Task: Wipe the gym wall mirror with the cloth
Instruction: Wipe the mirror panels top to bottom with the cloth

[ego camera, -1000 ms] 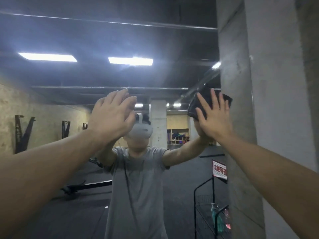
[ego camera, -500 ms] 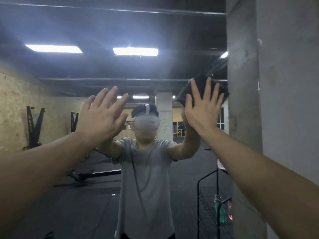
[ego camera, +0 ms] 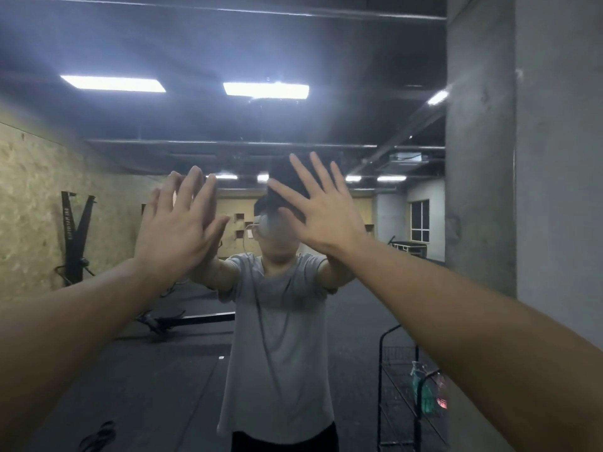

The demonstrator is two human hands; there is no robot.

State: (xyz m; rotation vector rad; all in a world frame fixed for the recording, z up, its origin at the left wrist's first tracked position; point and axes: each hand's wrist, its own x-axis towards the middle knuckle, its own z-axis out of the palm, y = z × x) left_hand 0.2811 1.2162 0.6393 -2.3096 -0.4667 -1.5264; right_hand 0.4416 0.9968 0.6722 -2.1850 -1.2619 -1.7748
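The dark gym floor [ego camera: 169, 380], seen in the mirror, carries a long black bar-shaped piece of equipment [ego camera: 192, 319] lying flat near the left wall. A black wire rack [ego camera: 388, 370] stands on it at the right, and a dark looped strap [ego camera: 98, 435] lies at the lower left.

The cloth [ego camera: 287, 184] under the right fingers [ego camera: 321, 172] is black. In the mirror [ego camera: 228, 370], below the fingers, the reflected shirt [ego camera: 277, 337] is plain light grey. Left of the fingers, the wall [ego camera: 29, 207] is speckled tan board carrying a black frame [ego camera: 75, 230]. Right of them, the pillar [ego camera: 522, 158] is bare grey concrete. Low right, a black wire rack [ego camera: 383, 386] holds a green bottle [ego camera: 421, 391]. The floor [ego camera: 146, 386] is dark grey.
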